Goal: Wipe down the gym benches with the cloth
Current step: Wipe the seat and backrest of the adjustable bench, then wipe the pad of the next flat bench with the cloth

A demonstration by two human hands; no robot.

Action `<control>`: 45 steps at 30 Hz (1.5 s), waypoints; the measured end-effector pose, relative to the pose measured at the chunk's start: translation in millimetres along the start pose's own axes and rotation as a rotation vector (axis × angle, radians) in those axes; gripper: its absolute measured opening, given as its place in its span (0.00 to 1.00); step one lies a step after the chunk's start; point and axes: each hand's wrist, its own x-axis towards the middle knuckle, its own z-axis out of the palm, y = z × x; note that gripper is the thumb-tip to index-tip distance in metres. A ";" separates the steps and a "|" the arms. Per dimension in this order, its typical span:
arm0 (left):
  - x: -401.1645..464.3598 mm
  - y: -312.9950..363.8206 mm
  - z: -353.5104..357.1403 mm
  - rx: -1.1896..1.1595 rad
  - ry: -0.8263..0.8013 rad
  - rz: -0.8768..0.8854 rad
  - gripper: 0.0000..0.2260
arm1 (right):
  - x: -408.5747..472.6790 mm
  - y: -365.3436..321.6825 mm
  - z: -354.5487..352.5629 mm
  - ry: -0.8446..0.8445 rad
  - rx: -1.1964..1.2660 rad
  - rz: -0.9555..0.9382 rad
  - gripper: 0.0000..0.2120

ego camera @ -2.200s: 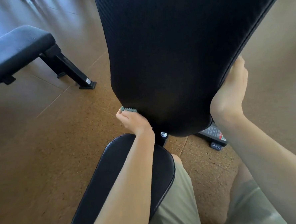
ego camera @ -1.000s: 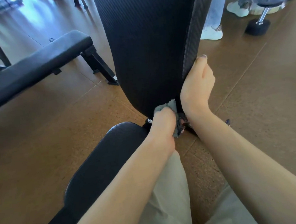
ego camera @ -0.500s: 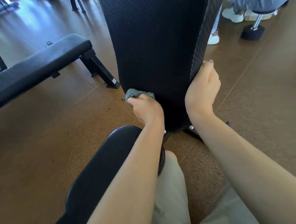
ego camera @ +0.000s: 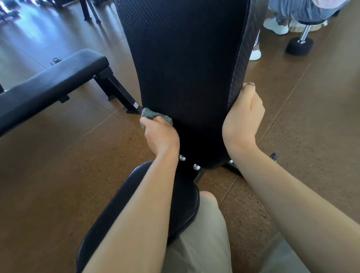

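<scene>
The left hand (ego camera: 161,135) grips a grey fabric cloth (ego camera: 155,115) against the upright black padded backrest's (ego camera: 188,62) lower left edge. The right hand (ego camera: 243,115) clasps its right edge.

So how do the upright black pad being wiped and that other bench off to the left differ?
The upright pad stands steeply raised; the flat bench lies level. The upright pad has both hands on it: the left hand presses a grey cloth to its lower left edge and the right hand grips its right edge. Nothing touches the flat bench. Both have black padding.
</scene>
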 end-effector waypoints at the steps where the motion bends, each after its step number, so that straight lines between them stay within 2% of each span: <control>1: 1.8 3.2 0.1 -0.028 -0.005 -0.056 0.08 | -0.5 -0.4 -0.7 0.000 0.001 -0.003 0.23; 2: -1.2 6.7 0.5 -0.065 0.003 -0.047 0.06 | -1.5 -0.6 -1.2 0.001 -0.001 -0.004 0.23; 3: -9.2 12.0 -0.4 -0.110 0.025 0.043 0.04 | -2.1 -0.4 -1.5 0.001 -0.006 -0.004 0.23; 7: -55.1 56.5 -5.4 -0.246 0.205 0.764 0.02 | -1.0 1.9 -0.5 0.011 -0.018 0.006 0.21; 8: -59.4 66.9 -3.7 -0.247 0.256 0.858 0.02 | -0.3 1.5 -0.4 0.009 -0.019 0.021 0.20; 10: -61.5 75.8 -1.0 -0.219 0.309 0.892 0.03 | -0.4 -1.6 -1.6 -0.004 -0.034 0.037 0.20; 12: -63.0 62.6 -2.9 -0.146 0.265 0.763 0.03 | -3.0 -6.6 -4.4 -0.009 -0.063 0.074 0.20; 13: -64.8 51.2 -5.1 -0.097 0.194 0.636 0.04 | -4.3 -10.5 -5.7 -0.010 -0.086 0.102 0.20; 17: -73.2 11.0 -15.1 0.266 -0.312 0.011 0.08 | -6.2 -36.7 -13.4 -0.127 -0.260 0.257 0.19; 19: -81.1 25.6 -26.2 0.202 -0.497 -0.187 0.06 | -3.4 -57.4 -19.4 -0.214 -0.349 0.374 0.18; 21: -83.9 61.1 -45.6 0.132 -0.564 -0.284 0.11 | -1.8 -81.0 -27.8 -0.254 -0.422 0.425 0.13; 22: -83.2 82.7 -57.9 0.075 -0.601 -0.362 0.12 | -2.3 -96.3 -31.8 -0.239 -0.431 0.425 0.09; 26: -87.0 171.6 -124.8 -0.113 -0.840 -0.630 0.15 | 0.8 -173.0 -38.0 -0.251 -0.434 0.300 0.14; 29: -98.2 245.8 -172.4 -0.152 -1.113 -0.698 0.25 | 2.1 -246.4 -42.4 -0.332 -0.469 0.144 0.14; 31: -103.5 289.0 -194.5 -0.111 -1.168 -0.758 0.26 | 3.4 -292.3 -49.0 -0.377 -0.498 0.089 0.14; 33: -109.1 325.1 -209.1 -0.080 -1.191 -0.836 0.33 | 8.8 -337.4 -54.9 -0.595 -0.423 0.269 0.17; 34: -113.0 342.3 -214.6 -0.057 -1.229 -0.845 0.38 | 12.3 -356.9 -57.6 -0.774 -0.407 0.381 0.19; 36: -123.0 377.6 -220.6 0.000 -1.318 -0.821 0.45 | 19.4 -389.5 -64.4 -1.085 -0.463 0.472 0.23; 38: -132.9 408.7 -220.8 0.058 -1.380 -0.804 0.47 | 25.7 -415.0 -72.1 -1.186 -0.512 0.473 0.20; 40: -143.4 434.4 -216.7 0.151 -1.446 -0.763 0.46 | 32.6 -432.1 -80.8 -1.170 -0.567 0.429 0.14; 44: -163.1 470.4 -207.7 0.286 -1.521 -0.592 0.30 | 54.7 -457.2 -104.3 -1.122 -0.694 0.301 0.06; 45: -164.9 474.6 -205.5 0.280 -1.524 -0.574 0.27 | 61.2 -461.9 -109.6 -1.113 -0.695 0.289 0.08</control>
